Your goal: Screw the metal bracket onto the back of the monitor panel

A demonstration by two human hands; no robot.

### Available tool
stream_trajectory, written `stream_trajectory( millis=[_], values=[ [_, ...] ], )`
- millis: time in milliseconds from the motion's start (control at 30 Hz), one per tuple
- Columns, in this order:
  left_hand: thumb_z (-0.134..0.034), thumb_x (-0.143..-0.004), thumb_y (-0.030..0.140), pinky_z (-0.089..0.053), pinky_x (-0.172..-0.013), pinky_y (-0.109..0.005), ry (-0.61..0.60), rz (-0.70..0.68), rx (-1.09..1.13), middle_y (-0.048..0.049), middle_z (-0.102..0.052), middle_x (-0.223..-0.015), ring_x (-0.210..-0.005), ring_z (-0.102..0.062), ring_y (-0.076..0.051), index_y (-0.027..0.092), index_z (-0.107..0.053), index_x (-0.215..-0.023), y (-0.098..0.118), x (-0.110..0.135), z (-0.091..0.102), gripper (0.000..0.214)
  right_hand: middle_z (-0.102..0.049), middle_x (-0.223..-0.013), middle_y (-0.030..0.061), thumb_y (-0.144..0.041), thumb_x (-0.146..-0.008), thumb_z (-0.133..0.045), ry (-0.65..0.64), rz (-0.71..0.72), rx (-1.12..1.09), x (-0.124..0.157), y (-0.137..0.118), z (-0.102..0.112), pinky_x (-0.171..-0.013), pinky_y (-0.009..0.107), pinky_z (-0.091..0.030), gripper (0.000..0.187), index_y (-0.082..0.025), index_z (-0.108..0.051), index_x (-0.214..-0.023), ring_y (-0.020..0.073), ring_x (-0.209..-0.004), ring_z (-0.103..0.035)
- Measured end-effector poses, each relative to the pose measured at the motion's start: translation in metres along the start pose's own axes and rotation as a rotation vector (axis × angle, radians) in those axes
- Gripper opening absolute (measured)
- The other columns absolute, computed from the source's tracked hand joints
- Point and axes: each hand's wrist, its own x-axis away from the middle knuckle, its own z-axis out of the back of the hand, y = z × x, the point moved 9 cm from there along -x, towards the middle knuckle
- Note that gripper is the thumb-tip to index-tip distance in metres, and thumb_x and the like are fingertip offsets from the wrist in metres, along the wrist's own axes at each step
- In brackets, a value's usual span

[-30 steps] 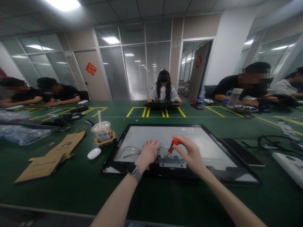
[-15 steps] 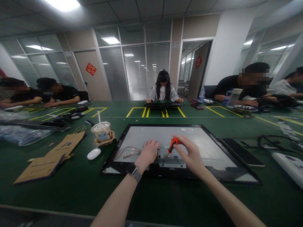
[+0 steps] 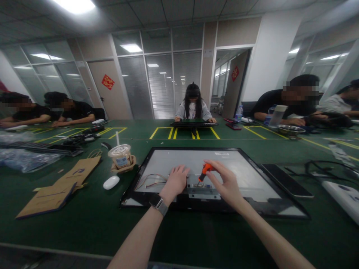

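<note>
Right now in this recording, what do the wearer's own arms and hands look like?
The left hand and right hand are both without gloves, and no sleeves show. A watch with a dark, squarish face and a grey band is worn on the left side; no watch shows on the right.

A green bench [image 3: 92,235] marked with yellow lines [image 3: 164,127] spreads below and beyond the fingers [image 3: 180,170]. Ahead of them stands a glazed partition [image 3: 155,39] with pale blinds [image 3: 159,86]; a beige door [image 3: 110,99] bearing a red sign [image 3: 108,82] is beyond, to their left, an open doorway [image 3: 220,91] and white wall [image 3: 276,56] to their right. Ceiling lights [image 3: 75,4] shine overhead.
</note>
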Motion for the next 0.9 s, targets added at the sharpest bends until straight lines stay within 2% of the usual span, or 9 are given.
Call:
stream_trajectory(
  millis=[133,300,400,700,900],
  values=[
    [-0.033,-0.094,0.01,-0.036,-0.112,-0.046,-0.018,0.008,0.009,-0.013,-0.046,-0.149,-0.134,-0.045,-0.027,0.018,-0.047,-0.141,0.0008,0.0012,0.0021,0.05,-0.07,-0.094,0.0055,-0.023,-0.089,-0.063,0.019,0.007,0.016,-0.001,-0.0037,0.0027,-0.078,0.034,-0.056,0.027,-0.025,-0.071,-0.115,0.0212,-0.086,-0.068],
    [-0.033,-0.095,0.012,-0.036,-0.112,-0.045,0.001,-0.001,0.01,-0.0133,-0.047,-0.148,-0.133,-0.046,-0.026,0.018,-0.047,-0.141,0.0009,0.0011,0.0026,0.048,-0.072,-0.113,0.0081,-0.02,-0.095,-0.052,-0.029,-0.001,-0.037,0.0013,-0.0005,-0.0004,-0.087,0.036,-0.055,0.032,-0.026,-0.067,-0.123,0.0229,-0.104,-0.068],
    [-0.034,-0.096,0.012,-0.036,-0.112,-0.045,0.0,-0.008,-0.002,-0.0133,-0.048,-0.147,-0.133,-0.046,-0.026,0.018,-0.047,-0.141,0.0007,0.0006,0.0008,0.047,-0.072,-0.118,0.0077,-0.018,-0.095,-0.051,-0.039,0.01,-0.062,0.0024,0.0009,-0.0024,-0.093,0.038,-0.054,0.035,-0.027,-0.064,-0.126,0.0223,-0.107,-0.068],
    [-0.033,-0.096,0.012,-0.037,-0.112,-0.044,-0.009,0.005,-0.005,-0.0128,-0.048,-0.147,-0.134,-0.046,-0.026,0.018,-0.048,-0.14,0.0009,0.0005,0.0014,0.047,-0.07,-0.092,0.0044,-0.021,-0.087,-0.065,0.02,0.017,0.0,-0.0017,-0.0069,0.0028,-0.077,0.033,-0.056,0.024,-0.024,-0.071,-0.11,0.02,-0.084,-0.067],
    [-0.034,-0.095,0.011,-0.036,-0.112,-0.046,-0.003,0.004,0.004,-0.0129,-0.047,-0.148,-0.134,-0.046,-0.027,0.018,-0.048,-0.14,0.0005,0.0,0.0005,0.048,-0.071,-0.103,0.007,-0.021,-0.095,-0.053,-0.024,0.014,-0.039,0.001,-0.0036,0.0009,-0.08,0.034,-0.055,0.026,-0.024,-0.068,-0.116,0.0214,-0.094,-0.068]
  ],
)
